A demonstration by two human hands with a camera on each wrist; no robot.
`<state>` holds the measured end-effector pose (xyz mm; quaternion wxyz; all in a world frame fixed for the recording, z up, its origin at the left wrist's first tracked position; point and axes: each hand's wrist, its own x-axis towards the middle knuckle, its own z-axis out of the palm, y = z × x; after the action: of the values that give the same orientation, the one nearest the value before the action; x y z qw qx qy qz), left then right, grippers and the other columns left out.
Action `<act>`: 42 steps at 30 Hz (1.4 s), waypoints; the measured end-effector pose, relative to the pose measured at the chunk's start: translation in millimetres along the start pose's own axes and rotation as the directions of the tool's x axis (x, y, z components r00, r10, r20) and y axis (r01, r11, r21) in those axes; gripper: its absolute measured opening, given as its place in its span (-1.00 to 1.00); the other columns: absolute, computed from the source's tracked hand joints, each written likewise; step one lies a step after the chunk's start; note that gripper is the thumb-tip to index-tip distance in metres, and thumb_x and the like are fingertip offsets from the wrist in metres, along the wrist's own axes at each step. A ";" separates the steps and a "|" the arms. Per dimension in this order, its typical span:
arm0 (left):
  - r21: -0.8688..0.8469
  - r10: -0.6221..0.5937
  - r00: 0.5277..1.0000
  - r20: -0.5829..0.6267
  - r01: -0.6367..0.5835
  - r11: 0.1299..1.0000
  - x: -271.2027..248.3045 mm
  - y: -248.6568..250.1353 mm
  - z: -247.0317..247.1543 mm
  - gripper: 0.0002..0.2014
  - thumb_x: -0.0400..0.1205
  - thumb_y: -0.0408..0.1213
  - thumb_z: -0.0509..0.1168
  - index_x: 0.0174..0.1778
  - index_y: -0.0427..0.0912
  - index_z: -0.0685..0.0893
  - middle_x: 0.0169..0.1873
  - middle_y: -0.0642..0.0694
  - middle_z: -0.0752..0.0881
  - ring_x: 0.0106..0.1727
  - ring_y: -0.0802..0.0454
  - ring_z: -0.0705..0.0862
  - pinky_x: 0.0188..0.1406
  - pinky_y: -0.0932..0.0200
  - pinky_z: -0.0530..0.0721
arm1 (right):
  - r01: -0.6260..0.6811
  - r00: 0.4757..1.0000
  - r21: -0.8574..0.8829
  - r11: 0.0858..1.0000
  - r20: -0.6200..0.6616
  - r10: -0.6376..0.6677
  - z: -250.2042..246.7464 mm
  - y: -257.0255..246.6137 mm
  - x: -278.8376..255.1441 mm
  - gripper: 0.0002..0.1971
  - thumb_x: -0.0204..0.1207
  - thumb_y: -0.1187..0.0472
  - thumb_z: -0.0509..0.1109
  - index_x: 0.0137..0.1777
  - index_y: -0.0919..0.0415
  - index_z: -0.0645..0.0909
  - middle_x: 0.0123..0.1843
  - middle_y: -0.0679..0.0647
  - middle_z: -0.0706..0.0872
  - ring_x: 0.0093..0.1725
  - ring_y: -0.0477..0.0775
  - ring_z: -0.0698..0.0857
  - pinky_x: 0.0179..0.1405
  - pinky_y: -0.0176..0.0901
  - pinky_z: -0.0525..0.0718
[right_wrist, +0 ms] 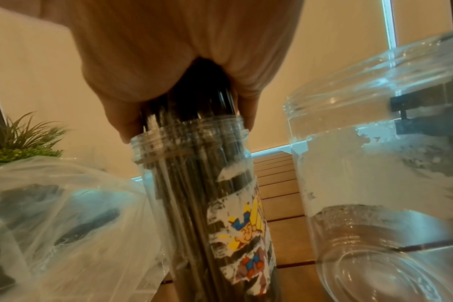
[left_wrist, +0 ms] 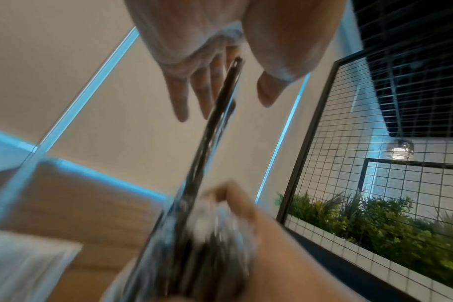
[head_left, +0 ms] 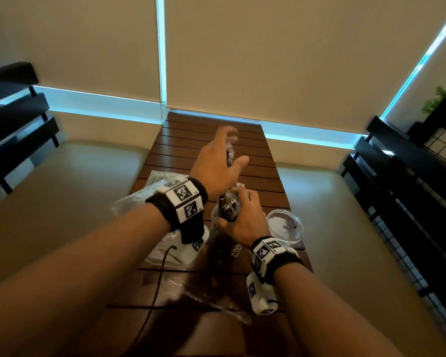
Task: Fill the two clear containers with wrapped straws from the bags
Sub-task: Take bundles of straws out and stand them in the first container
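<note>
My right hand (head_left: 242, 215) grips a bundle of dark wrapped straws (head_left: 227, 206) standing in a clear container with a torn label (right_wrist: 207, 204); their tops stick out past its mouth under my fingers (right_wrist: 127, 124). My left hand (head_left: 220, 155) is raised above and beyond it, fingers straight and spread. One long wrapped straw (left_wrist: 215, 122) rises from the bundle and lies against those fingers (left_wrist: 202, 90), thumb apart. The second clear container (head_left: 285, 225) stands empty just right of the first, also in the right wrist view (right_wrist: 375, 183).
A clear plastic bag with dark straws (head_left: 149, 191) lies left of the containers, and another crumpled bag (head_left: 206, 297) lies near me on the slatted wooden table (head_left: 211, 135). Padded benches flank the table. A wire grid with plants (left_wrist: 375, 224) stands to the right.
</note>
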<state>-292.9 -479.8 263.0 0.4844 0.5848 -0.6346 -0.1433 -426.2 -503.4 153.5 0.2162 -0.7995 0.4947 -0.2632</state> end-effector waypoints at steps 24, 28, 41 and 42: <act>0.603 -0.230 0.889 0.396 -0.062 0.796 -15.0 -55.6 52.8 -0.29 0.70 0.25 -0.30 0.69 -0.10 0.12 0.65 -0.08 0.30 0.68 -0.10 0.17 0.63 -0.33 0.07 | 0.070 0.993 0.175 0.982 0.082 -0.085 -3.6 14.1 12.4 0.08 0.06 -0.19 0.70 0.59 -0.17 0.23 0.49 -0.14 0.41 0.46 -0.10 0.49 0.32 0.02 0.67; 0.465 -0.236 0.888 0.395 0.029 0.885 -30.8 -68.7 58.3 -0.23 0.59 0.39 -0.38 0.71 0.11 -0.12 0.65 -0.14 0.28 0.64 -0.13 0.26 0.59 -0.34 0.16 | 0.095 0.985 0.135 0.986 0.132 -0.113 -9.8 14.1 13.3 0.04 0.17 -0.09 0.67 0.63 -0.11 0.19 0.53 -0.10 0.33 0.52 -0.08 0.33 0.39 0.00 0.59; 0.243 -0.302 0.743 0.597 0.190 0.951 -53.6 -78.6 32.8 -0.11 0.35 -0.18 0.62 0.54 -0.01 0.27 0.17 0.13 0.58 0.15 0.09 0.61 0.13 0.18 0.59 | -0.148 0.976 -0.108 0.983 0.145 0.163 -15.4 -28.1 40.0 -0.33 0.62 -0.38 -0.01 0.56 0.01 0.42 0.62 0.10 0.33 0.54 0.20 0.39 0.46 0.31 0.42; 0.189 -0.262 0.793 0.550 0.188 0.964 -54.6 -76.4 39.9 -0.17 0.35 -0.17 0.62 0.50 -0.03 0.35 0.16 0.13 0.60 0.15 0.09 0.64 0.15 0.17 0.61 | -0.171 0.972 -0.153 0.973 0.135 0.192 -10.4 -31.1 39.9 -0.35 0.64 -0.35 -0.02 0.55 0.04 0.43 0.59 0.13 0.38 0.52 0.23 0.42 0.44 0.29 0.44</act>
<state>-286.4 -468.1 161.9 0.2142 0.6155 -0.6838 -0.3283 -396.9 -527.4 188.6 0.2189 -0.7816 0.5655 -0.1462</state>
